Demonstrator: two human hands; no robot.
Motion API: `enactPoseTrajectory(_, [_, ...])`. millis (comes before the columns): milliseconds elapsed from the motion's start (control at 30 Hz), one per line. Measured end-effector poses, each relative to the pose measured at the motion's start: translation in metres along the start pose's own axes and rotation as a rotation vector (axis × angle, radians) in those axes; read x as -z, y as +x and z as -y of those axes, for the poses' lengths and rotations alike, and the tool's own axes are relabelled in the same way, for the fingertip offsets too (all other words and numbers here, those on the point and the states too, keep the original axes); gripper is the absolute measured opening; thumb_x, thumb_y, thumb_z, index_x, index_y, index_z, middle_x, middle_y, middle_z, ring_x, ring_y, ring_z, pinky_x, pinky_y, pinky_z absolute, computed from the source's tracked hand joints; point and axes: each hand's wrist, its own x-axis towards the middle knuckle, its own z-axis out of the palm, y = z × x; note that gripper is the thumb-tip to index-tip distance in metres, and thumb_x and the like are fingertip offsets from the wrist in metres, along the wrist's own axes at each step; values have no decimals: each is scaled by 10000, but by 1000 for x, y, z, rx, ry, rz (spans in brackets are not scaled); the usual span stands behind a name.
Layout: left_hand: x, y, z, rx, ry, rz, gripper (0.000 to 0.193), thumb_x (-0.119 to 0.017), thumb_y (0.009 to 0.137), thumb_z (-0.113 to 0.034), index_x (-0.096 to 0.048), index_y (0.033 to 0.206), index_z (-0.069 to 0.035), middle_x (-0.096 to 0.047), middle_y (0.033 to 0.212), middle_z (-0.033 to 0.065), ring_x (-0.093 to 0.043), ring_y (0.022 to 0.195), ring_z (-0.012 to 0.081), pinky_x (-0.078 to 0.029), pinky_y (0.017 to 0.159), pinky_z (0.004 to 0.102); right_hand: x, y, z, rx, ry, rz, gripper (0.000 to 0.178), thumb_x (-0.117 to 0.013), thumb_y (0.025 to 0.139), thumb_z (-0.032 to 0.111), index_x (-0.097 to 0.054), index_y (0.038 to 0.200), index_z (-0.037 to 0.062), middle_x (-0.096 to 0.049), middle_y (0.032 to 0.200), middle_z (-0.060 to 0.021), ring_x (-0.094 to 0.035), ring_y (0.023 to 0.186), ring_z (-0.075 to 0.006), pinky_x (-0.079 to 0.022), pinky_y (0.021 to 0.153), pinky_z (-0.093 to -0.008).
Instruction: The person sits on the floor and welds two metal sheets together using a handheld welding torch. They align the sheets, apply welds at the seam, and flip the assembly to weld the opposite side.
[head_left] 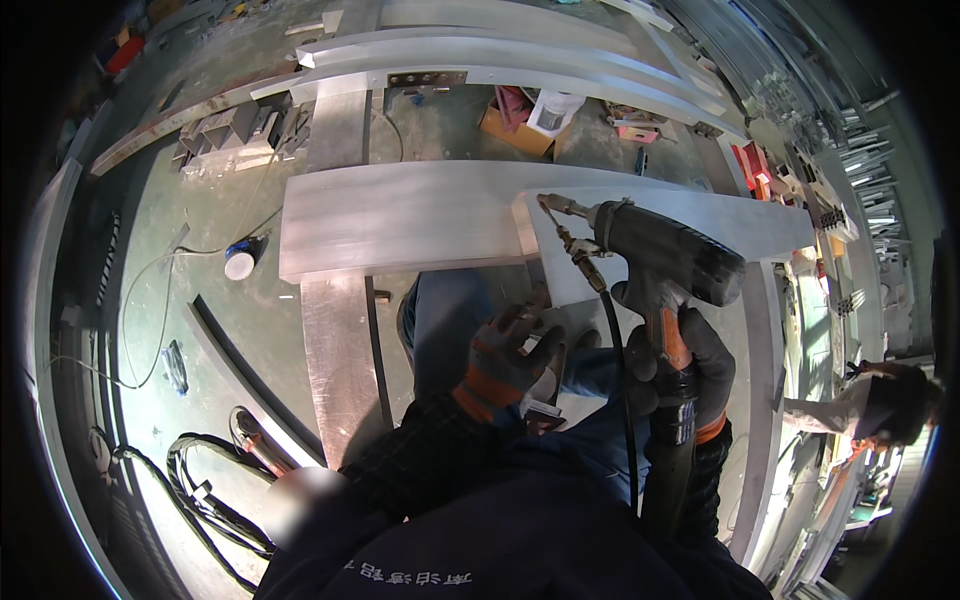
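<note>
My right hand (700,365), in a dark glove with an orange cuff, grips a black pistol-shaped welding gun (668,250). Its metal nozzle points left, above a flat grey metal panel (400,215). A brass fitting (588,268) with a thin black hose sits beside the nozzle, and a thicker hose leaves the grip's bottom. Lower and left, my left hand (503,350), gloved in grey and orange, has its fingers bent and apart over my knees. Close to that wrist is a small white and dark-red thing (543,412) of unclear kind. A tapered metal piece (565,270) overlaps the panel's right part.
Metal beams (340,360) support the panel. Farther off lies a long frame (520,70), with a cardboard box (515,130) near it. Black cables (190,480) and a handheld tool (262,450) lie at lower left. Another person (870,405) is at far right.
</note>
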Motion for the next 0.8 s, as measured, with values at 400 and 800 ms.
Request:
enactPoseTrajectory(400, [-4,0,-4,59,-113,-6,325,-778,787,-77,-761,1104,-143,-598,1101,88,-658,1008,350,-598,738,456,3,16,-8,-5,50,28,540,-464,1066,490,-625,1077,-26,-671,811,-164,-646,513,-265,-539,444,-337])
enactPoseTrajectory(800, [-2,0,-6,18,-37,44,427,-748,767,-49,-752,1181,-152,-466,1321,130,-645,1073,380,-606,798,489,1,20,-9,24,31,21,510,-467,1069,462,-622,1091,-23,-678,802,-165,-643,493,-249,-546,441,-333])
